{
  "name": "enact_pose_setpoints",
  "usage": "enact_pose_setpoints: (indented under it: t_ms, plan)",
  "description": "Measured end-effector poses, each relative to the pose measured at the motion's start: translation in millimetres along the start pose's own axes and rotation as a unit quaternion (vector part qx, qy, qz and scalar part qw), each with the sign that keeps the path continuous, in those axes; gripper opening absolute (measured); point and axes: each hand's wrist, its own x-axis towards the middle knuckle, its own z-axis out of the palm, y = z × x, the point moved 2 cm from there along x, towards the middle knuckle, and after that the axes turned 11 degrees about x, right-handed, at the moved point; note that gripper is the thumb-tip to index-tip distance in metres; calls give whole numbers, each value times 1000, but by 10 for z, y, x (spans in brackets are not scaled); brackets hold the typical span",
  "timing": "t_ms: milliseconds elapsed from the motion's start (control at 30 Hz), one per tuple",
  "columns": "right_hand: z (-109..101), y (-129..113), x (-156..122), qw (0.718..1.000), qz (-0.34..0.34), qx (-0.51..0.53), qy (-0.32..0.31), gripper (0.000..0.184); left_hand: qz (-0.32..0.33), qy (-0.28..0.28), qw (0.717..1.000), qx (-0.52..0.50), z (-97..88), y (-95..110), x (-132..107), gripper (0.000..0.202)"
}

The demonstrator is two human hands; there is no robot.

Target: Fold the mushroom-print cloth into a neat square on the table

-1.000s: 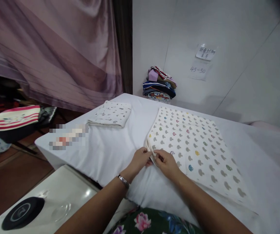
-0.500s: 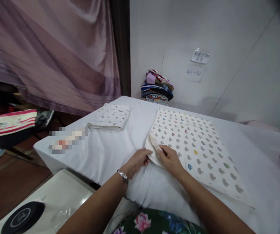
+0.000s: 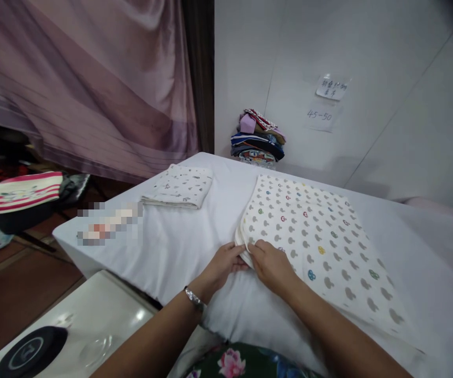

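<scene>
A white patterned cloth [image 3: 313, 241] with small grey and coloured shapes lies spread flat on the white-covered table [image 3: 171, 247]. Both my hands meet at its near left corner. My left hand [image 3: 222, 265], with a watch at the wrist, pinches the corner's edge from the left. My right hand [image 3: 271, 262] rests on top of the same corner, fingers closed on the layered edge. A second, smaller folded patterned cloth [image 3: 181, 186] lies further left on the table, away from both hands.
A stack of folded coloured clothes [image 3: 260, 136] sits at the table's far edge by the white wall. A purple curtain [image 3: 92, 84] hangs to the left. A white surface with a black round disc [image 3: 25, 357] stands near left. Striped fabric [image 3: 17, 191] lies beyond.
Half a second ago my right hand had the cloth's corner turned up; now the corner lies flat again, with both hands still on it.
</scene>
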Motion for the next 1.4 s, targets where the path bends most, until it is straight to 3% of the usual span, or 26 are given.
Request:
enact_pose_setpoints:
  t_ms: [167, 433, 633, 767, 933, 1033, 1167, 1400]
  plan:
    - [-125, 72, 110, 999, 19, -11, 32, 31, 20, 15, 1000, 19, 1, 22, 20, 27]
    - [117, 0, 63, 999, -17, -35, -10, 40, 64, -9, 997, -36, -63, -141, 128, 26]
    - [77, 54, 33, 998, -11, 57, -15, 33, 45, -5, 998, -39, -77, -159, 148, 27]
    - [-27, 172, 64, 990, -9, 136, 20, 30, 40, -1, 998, -39, -66, -124, 135, 31]
    - [-253, 258, 50, 992, -6, 3, 126, 31, 33, 8, 999, -41, -54, -95, 100, 28]
    - [-204, 170, 41, 997, -27, -47, 59, 25, 45, 1, 998, -37, -41, -82, 87, 25]
    - [-59, 30, 40, 999, -29, 18, -30, 19, 55, 17, 998, -13, -46, -96, 87, 27]
    - [8, 123, 47, 981, -3, 191, 39, 27, 72, 18, 997, -8, -32, -104, 81, 26]
